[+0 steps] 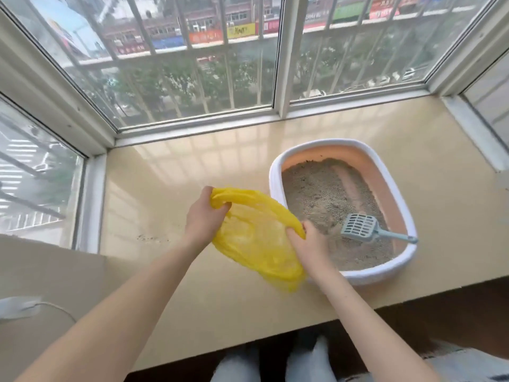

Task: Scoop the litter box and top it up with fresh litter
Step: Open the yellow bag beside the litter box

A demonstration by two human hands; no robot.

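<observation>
The left hand (205,216) grips one bunched edge of a yellow plastic bag (256,238), its fingers curled round the gathered plastic at the far left corner. The right hand (309,241) pinches the opposite edge of the bag, fingers closed on the plastic. The bag hangs stretched between the two hands above the beige surface (165,175), just left of the litter box (278,172), and its right edge overlaps the box's near left rim.

The litter box, white-rimmed with a pinkish inner wall, sits on the right part of the surface. Grey litter (316,194) fills it unevenly, with a bare strip of the bottom showing towards the far side. A pale blue slotted scoop (360,227) lies in the litter at the near right, its handle resting on the rim.

A few spilled grains (151,238) lie on the surface left of the bag. Barred windows (192,64) stand at the far edge.
</observation>
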